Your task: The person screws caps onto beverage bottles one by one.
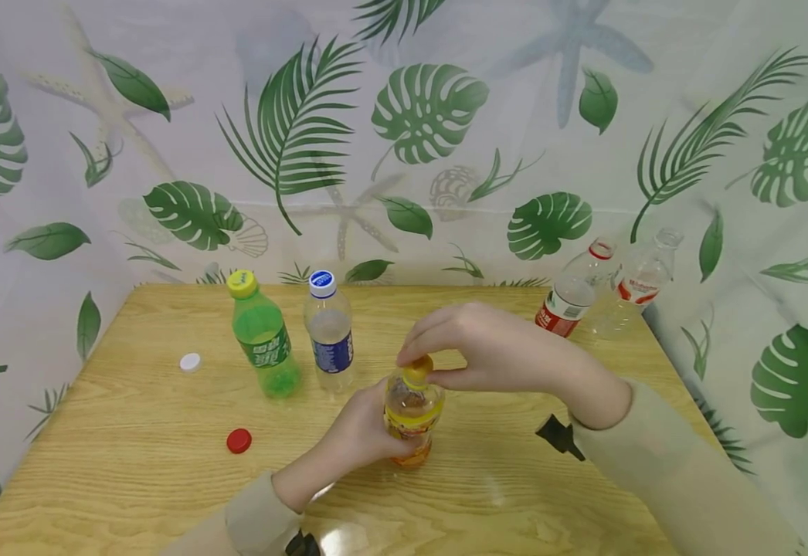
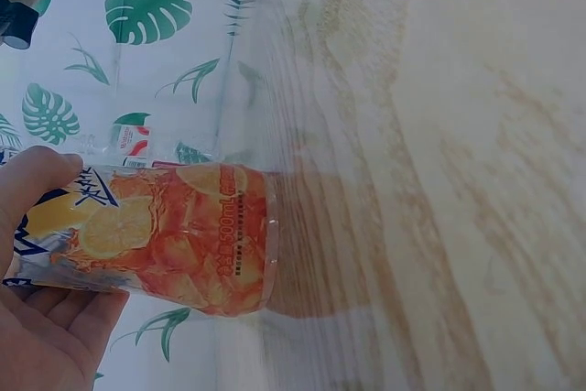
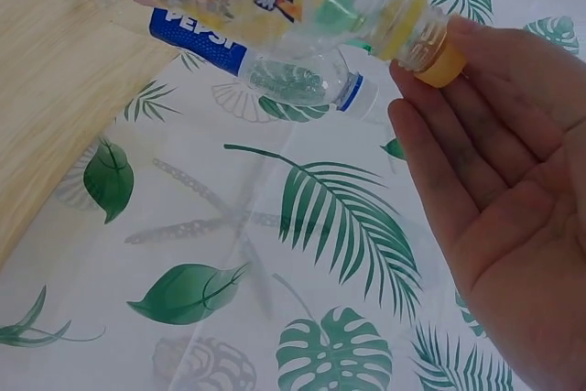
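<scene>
An iced tea bottle with a yellow and orange label stands upright near the middle of the wooden table. My left hand grips its body, thumb on the near side. In the left wrist view the bottle's base is right at the tabletop. Above it my right hand pinches the orange-yellow cap between thumb and fingers. The right wrist view shows the cap slightly tilted at the mouth, with clear threads visible between it and the yellow neck ring.
Left of my hands stand a green bottle with a yellow cap and a Pepsi bottle with a white-and-blue cap. A white cap and a red cap lie on the table. Two uncapped bottles, one red-labelled, one clear, stand back right.
</scene>
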Available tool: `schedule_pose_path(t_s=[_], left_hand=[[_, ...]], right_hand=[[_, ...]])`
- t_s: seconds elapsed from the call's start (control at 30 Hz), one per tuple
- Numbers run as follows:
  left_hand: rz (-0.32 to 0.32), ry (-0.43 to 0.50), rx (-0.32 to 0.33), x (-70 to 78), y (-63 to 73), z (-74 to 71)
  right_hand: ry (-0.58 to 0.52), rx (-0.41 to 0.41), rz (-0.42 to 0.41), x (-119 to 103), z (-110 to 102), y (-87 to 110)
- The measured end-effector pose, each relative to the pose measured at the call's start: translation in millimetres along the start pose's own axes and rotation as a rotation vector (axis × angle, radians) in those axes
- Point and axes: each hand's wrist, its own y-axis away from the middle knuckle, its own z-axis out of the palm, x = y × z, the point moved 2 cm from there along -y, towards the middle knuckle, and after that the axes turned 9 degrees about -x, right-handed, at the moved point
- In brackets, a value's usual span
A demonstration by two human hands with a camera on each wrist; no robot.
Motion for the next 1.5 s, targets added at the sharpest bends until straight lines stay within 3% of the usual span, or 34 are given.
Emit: schedule_pose_path(t_s=[0.37,0.53,0.7,0.93,1.03,1.17,1.27,1.4,1.5], left_hand=[[0.000,0.006,0.000,0.4,-0.5,0.3],[-0.008,-0.011,0.007,0.3,-0.2,0.5],[-0.022,-0.025,0.007,0.3,-0.5,0.6],[-0.011,-0.032,0.006,0.5,-0.6,0.9],[-0.009,-0.030,0.007,0.6,-1.1,1.0],[-0.017,-0.022,0.009,0.5,-1.4,1.0],[-0.025,-0.006,0.009,0.5,-0.9,0.9],[-0.022,0.000,0.008,1.0,-0.5,0.8],[-0.014,-0.010,0.011,1.4,-0.8,0.6]], right_hand=[[0.074,0.026,-0.004,0.1,3.1,2.2],[0.146,-0.003,0.054,-6.3,0.2,-2.6],[0.310,0.025,0.175,-14.1,2.6,-9.8],[0.572,0.192,0.246,-16.4,15.6,-19.0],[0.506,0.166,0.221,-15.6,14.9,-16.1],[0.289,0.036,0.141,-13.7,8.5,-7.8],[0.194,-0.027,0.092,-12.8,4.6,-4.2],[0.244,-0.024,0.139,-13.6,5.0,-5.3],[0.403,0.034,0.229,-17.2,9.1,-9.7]])
